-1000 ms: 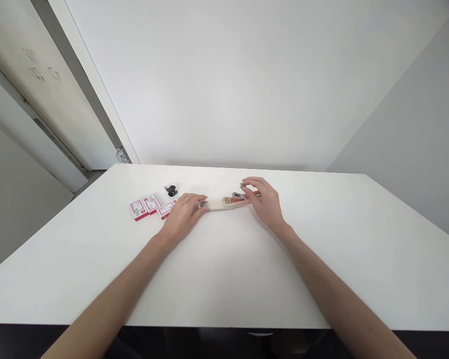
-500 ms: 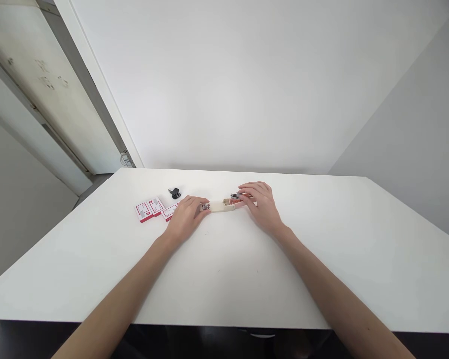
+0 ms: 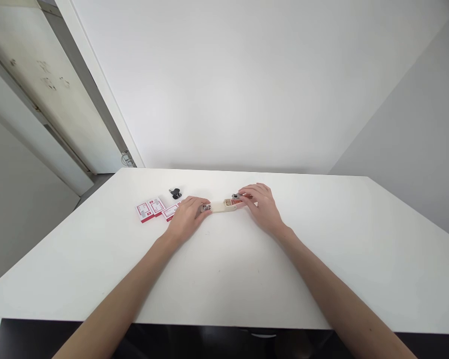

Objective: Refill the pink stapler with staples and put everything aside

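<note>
A long cream stapler (image 3: 223,206) lies opened out flat on the white table (image 3: 322,259), with a red inner part and metal at its right end. My left hand (image 3: 188,217) rests on its left end, fingers curled over it. My right hand (image 3: 261,205) pinches a small grey metal piece, probably a strip of staples (image 3: 236,197), at the stapler's right end.
Three small red-and-white boxes (image 3: 154,208) lie in a row left of my left hand. A small black object (image 3: 175,193) sits behind them. A door and frame (image 3: 60,104) stand at the left, and plain walls close in behind and to the right.
My right hand has lowered the grey metal piece closer onto the stapler's right end. The view has shifted slightly; my left hand has stayed on the left end.
</note>
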A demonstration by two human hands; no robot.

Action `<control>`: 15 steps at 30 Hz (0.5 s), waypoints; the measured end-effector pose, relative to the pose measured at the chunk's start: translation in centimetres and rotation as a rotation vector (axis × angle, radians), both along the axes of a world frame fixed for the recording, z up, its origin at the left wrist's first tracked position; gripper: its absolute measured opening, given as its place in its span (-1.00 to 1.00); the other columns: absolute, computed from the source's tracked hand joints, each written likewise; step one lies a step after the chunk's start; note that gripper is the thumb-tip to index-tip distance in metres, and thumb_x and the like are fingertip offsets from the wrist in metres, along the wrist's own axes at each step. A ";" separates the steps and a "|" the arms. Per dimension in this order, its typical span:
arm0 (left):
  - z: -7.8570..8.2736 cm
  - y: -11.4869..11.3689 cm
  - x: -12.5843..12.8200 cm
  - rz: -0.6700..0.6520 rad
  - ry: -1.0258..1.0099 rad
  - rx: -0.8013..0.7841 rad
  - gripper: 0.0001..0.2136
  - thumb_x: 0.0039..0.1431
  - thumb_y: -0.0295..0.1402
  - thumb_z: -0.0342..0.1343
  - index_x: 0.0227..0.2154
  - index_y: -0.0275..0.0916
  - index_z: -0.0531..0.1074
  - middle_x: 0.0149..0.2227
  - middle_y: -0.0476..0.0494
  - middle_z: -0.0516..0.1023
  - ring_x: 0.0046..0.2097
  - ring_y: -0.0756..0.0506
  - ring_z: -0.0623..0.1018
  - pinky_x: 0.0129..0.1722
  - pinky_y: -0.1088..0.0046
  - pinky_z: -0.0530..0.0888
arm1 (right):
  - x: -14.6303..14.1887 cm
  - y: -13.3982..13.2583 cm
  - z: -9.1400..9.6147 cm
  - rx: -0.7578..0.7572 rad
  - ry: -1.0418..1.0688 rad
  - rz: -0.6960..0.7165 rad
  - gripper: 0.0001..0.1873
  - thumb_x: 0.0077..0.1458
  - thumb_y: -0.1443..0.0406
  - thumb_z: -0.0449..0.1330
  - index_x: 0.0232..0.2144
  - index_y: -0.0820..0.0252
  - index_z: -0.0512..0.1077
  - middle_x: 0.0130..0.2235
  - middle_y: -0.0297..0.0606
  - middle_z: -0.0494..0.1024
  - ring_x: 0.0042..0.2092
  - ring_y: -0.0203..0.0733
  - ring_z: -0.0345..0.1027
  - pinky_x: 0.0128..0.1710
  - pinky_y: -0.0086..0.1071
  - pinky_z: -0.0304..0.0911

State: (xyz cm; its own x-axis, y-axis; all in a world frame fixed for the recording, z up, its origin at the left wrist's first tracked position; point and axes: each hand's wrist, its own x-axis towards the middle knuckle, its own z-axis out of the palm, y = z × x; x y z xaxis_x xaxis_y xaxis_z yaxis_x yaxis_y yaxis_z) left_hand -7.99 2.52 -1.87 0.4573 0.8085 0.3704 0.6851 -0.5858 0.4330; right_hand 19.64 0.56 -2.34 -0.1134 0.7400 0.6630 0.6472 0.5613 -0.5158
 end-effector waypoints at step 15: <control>0.2 -0.2 0.1 -0.004 -0.006 -0.007 -0.78 0.39 -0.15 0.10 -0.05 -0.12 0.48 0.00 -0.14 0.62 0.10 -0.26 0.52 0.10 0.10 0.44 | 0.0 -0.2 0.2 -0.098 0.066 -0.019 -0.81 0.41 0.19 0.11 -0.17 -0.03 0.53 -0.13 -0.30 0.68 -0.07 -0.04 0.52 0.28 0.08 0.13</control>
